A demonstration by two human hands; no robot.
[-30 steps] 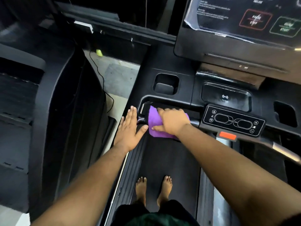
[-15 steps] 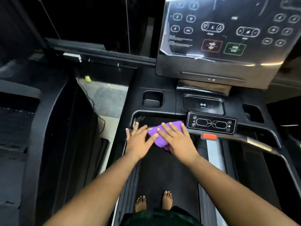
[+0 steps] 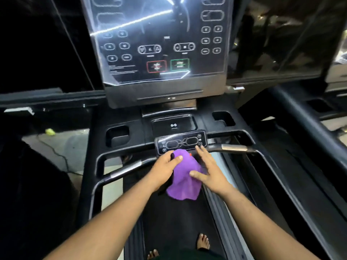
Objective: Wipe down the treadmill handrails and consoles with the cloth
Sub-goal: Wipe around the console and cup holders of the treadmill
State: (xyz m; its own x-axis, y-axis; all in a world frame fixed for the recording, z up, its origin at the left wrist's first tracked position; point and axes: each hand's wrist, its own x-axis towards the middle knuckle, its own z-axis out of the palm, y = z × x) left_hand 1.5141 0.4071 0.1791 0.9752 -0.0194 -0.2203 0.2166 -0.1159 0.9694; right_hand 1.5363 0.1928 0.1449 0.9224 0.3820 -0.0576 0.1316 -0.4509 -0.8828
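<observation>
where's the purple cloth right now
In the head view, the purple cloth hangs at the centre, between the left hand and right hand, just below the small control panel on the front handrail.

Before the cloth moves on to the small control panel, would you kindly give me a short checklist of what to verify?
1. Purple cloth in hand: ok, the left hand pinches its top and the right hand rests against its side.
2. Cloth spread flat for wiping: not ok, it hangs bunched.
3. Small control panel within reach: ok, right fingertips are at its lower edge.
4. Red tab below the panel free: cannot tell, mostly hidden by the cloth.
5. Front handrail unobstructed: ok on the right side.
6. Large console off: cannot tell, glare.
</observation>
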